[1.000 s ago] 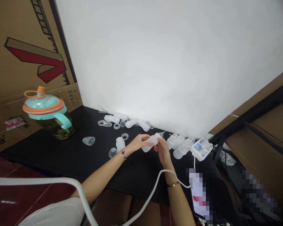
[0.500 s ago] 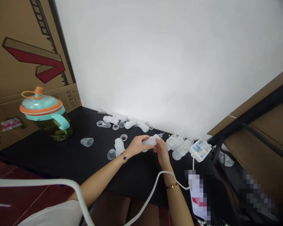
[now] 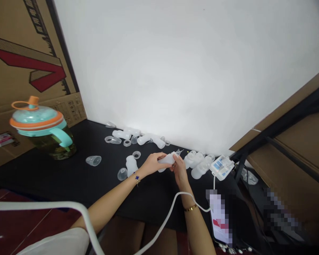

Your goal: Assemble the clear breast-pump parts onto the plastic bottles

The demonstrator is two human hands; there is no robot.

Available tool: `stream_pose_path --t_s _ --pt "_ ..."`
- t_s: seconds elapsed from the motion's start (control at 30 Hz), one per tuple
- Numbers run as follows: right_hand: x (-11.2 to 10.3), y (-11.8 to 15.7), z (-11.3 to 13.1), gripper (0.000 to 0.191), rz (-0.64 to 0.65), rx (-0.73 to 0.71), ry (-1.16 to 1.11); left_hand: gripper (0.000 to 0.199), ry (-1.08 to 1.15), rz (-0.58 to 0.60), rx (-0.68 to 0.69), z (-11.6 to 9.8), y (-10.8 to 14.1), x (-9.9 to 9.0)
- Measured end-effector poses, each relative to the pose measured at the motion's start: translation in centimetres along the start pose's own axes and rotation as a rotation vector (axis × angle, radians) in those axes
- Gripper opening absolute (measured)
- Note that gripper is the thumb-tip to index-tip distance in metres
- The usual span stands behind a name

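Note:
Above the black table, my left hand (image 3: 152, 164) is closed round the body of a frosted white baby bottle (image 3: 166, 159). The fingers of my right hand (image 3: 180, 170) grip the same bottle near its top, where a clear pointed piece (image 3: 178, 152) sticks out; its exact shape is hard to make out. Left of my hands a white bottle body (image 3: 132, 165) lies beside a clear dome cap (image 3: 122, 174) and a ring collar (image 3: 136, 154). Several capped bottles (image 3: 202, 167) lie in a row right of my right hand.
Several bottle bodies (image 3: 121, 134), collars and caps lie along the white wall. A clear cap (image 3: 93, 160) is farther left, near a teal-lidded jug (image 3: 39, 124). On the right are a white power strip (image 3: 222, 167) and a phone (image 3: 220, 219). A white cable (image 3: 168, 216) crosses in front.
The whole view has shifted slightly, so everything appears a little farther left. Both hands keep their hold on the bottle, with little visible change in grip.

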State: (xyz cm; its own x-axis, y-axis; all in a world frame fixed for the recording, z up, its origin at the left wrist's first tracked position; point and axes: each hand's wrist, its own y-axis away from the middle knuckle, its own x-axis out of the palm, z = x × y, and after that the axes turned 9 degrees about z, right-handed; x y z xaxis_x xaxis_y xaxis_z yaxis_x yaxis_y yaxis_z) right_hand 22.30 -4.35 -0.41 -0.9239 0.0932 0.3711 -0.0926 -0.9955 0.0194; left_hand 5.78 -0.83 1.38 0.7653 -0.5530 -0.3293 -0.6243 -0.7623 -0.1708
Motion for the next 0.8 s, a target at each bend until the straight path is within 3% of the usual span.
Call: stream_pose_path --t_s 0.17,0.37,0.8 --pt "0.25 0.39 0.56 0.045 0.078 -0.006 -0.037 0.046 0.427 0.181 -0.120 0.35 -0.50 -0.29" --pt "0.26 0.62 0.84 0.040 0.159 -0.018 -0.103 0.047 0.633 0.246 -0.201 0.02 -0.32 -0.64" --pt "0.10 0.34 0.74 0.044 0.088 -0.035 -0.043 0.047 0.521 0.215 -0.141 0.16 -0.42 -0.66"
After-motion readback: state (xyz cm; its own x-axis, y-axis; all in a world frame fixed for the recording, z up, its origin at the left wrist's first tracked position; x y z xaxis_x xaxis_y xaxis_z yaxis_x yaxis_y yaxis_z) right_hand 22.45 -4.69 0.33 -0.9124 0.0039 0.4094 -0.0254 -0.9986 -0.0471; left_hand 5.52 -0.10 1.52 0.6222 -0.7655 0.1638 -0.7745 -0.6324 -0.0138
